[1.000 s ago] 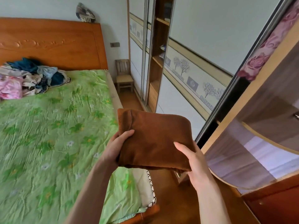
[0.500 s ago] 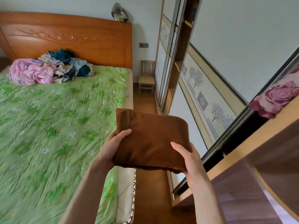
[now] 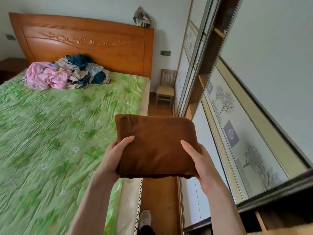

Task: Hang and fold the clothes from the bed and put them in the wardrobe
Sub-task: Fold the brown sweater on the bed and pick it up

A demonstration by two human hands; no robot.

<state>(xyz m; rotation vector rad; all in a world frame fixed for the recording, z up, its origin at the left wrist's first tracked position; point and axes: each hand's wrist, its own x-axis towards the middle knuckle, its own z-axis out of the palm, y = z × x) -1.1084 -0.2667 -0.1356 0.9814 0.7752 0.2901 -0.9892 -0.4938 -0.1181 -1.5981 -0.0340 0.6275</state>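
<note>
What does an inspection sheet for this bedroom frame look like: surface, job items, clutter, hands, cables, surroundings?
Surface: bed with a rumpled green floral cover.
Job's things: folded brown garment held over the bed edge; clothes pile unfolded by the headboard; wardrobe with its sliding doors, one open bay showing shelves.
Clutter: patterned item on top of the headboard.
Hands: left hand and right hand grip the garment's two sides, thumbs on top.
Cables: nothing seen.
Surroundings: wooden chair in the corner; wood floor.
</note>
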